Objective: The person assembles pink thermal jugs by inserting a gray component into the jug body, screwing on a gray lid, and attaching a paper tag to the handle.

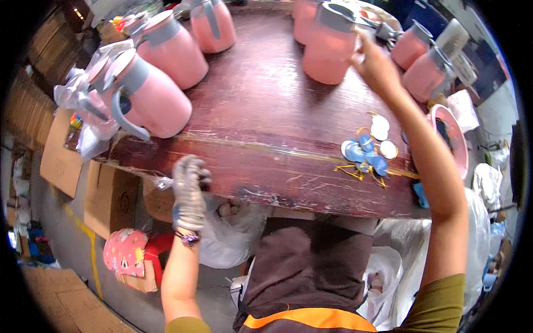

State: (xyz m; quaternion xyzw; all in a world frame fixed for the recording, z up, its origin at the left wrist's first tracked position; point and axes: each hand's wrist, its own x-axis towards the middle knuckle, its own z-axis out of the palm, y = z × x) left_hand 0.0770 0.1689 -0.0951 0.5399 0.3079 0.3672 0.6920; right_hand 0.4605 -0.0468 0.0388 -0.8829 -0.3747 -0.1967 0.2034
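My right hand (376, 62) is stretched far across the table, its fingers closed around the handle side of a pink jug (327, 58) with a grey collar. That jug stands upright near the table's far side. My left hand (190, 191), in a pale work glove, is at the front edge of the table, loosely bent with nothing in it. Closest to it is another pink jug (158, 102) with a grey handle, tilted in the picture. To the right lie several round blue and white tags (366, 150) with gold-coloured strings.
More pink jugs (177, 53) stand at the far left, and others (427, 72) at the far right. A pink basin (452, 136) sits at the right edge of the dark red table (261, 122). Below are cardboard boxes (111, 197), a red patterned seat (126, 254) and clear plastic bags (230, 238).
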